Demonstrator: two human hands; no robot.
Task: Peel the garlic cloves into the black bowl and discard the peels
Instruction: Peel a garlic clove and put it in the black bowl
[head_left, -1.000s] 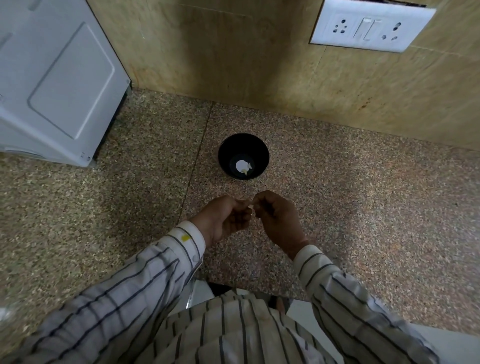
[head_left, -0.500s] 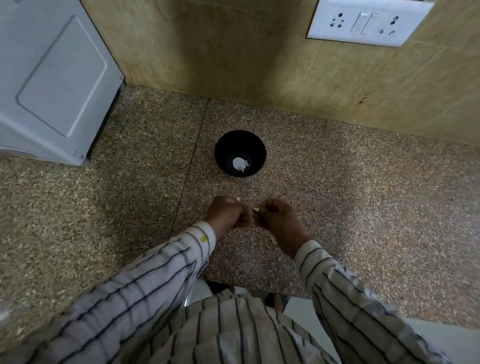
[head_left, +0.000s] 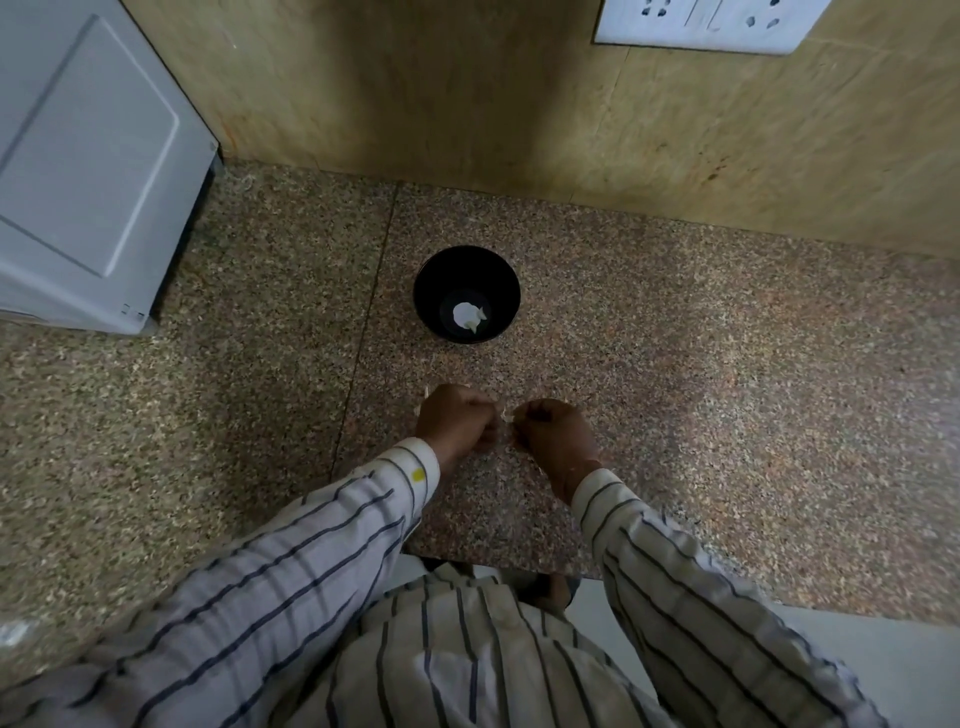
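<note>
A small black bowl (head_left: 466, 293) stands on the speckled granite counter (head_left: 701, 395), with a white garlic piece (head_left: 467, 315) at its bottom. Just in front of the bowl, my left hand (head_left: 457, 423) and my right hand (head_left: 553, 439) are held close together with fingers curled. Between their fingertips shows a small pale garlic clove (head_left: 506, 418), pinched from both sides. Most of the clove is hidden by my fingers. Pale flecks of peel (head_left: 423, 402) show by my left hand.
A grey appliance (head_left: 88, 171) stands at the back left on the counter. A tan wall (head_left: 467, 104) runs behind the bowl, carrying a white socket plate (head_left: 701, 26) at the upper right. The counter's front edge (head_left: 498, 564) lies near my body.
Both hands stay together over the same spot in front of the bowl, and their fingers have shifted slightly on the clove. The camera has tilted a little.
</note>
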